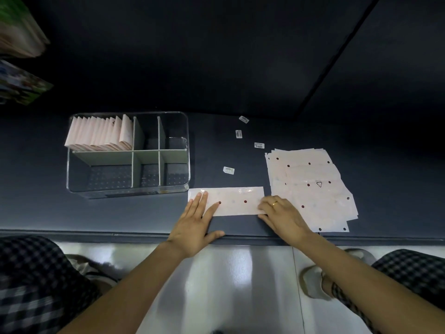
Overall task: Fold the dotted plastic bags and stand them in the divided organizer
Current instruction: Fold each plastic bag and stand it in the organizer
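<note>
A pale dotted plastic bag, folded into a long strip, lies flat on the dark table near its front edge. My left hand presses its left end with straight fingers. My right hand pinches the strip's right end with curled fingers. To the right lies a loose pile of unfolded dotted bags. The clear divided organizer stands at the left; several folded bags stand upright in its back-left compartment, and the other compartments hold nothing.
Several small white barcode labels are scattered on the table between organizer and pile. Coloured packets sit at the far left edge. The table's front edge runs just below my hands, with my knees and a light floor beneath.
</note>
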`<move>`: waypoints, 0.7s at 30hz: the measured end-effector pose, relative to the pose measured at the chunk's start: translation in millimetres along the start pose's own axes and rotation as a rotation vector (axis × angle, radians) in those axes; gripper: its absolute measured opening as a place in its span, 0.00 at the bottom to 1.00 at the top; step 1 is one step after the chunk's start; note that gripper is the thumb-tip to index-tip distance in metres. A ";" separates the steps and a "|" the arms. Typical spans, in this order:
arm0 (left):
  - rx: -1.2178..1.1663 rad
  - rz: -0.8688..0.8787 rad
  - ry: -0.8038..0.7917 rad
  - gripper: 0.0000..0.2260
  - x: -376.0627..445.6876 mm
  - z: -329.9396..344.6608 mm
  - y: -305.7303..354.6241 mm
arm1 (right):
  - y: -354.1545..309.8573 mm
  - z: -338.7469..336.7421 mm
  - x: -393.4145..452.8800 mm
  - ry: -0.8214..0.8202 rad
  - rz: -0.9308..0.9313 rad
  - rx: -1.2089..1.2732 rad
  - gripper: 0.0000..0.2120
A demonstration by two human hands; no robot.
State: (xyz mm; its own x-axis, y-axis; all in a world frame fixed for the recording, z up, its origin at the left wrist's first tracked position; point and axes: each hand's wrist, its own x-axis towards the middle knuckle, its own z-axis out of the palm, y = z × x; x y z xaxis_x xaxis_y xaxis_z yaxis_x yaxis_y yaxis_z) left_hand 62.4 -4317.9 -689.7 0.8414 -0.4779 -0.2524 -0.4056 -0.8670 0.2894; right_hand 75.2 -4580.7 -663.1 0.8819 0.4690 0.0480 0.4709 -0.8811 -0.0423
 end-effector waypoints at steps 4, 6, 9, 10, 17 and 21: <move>-0.012 -0.058 0.088 0.29 3.2 -6.5 11.9 | -4.1 -10.2 5.8 -0.070 -0.112 -0.223 0.12; -0.024 -0.024 0.179 0.24 4.4 -10.1 22.3 | -12.4 -17.4 6.3 -0.074 -0.099 -0.228 0.12; -0.008 0.108 0.334 0.20 6.6 -9.9 41.9 | -34.6 -26.4 0.5 -0.071 -0.077 -0.154 0.10; 0.011 0.136 0.353 0.20 6.8 -8.4 48.4 | -43.2 -29.8 -3.8 -0.088 -0.051 -0.127 0.10; 0.099 0.229 0.308 0.22 -6.3 5.5 56.0 | -77.0 -39.7 -37.8 -0.282 0.177 0.145 0.08; -0.144 0.099 0.267 0.23 -14.7 -3.8 42.9 | -58.8 -37.2 -33.9 -0.299 0.154 0.545 0.12</move>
State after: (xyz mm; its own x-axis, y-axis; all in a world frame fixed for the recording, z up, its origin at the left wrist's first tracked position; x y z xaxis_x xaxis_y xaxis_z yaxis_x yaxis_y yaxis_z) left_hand 33.9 -4347.5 -670.1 0.8718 -0.4889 0.0294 -0.4520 -0.7800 0.4328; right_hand 16.8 -4547.0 -625.1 0.8714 0.4055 -0.2760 0.2129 -0.8196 -0.5318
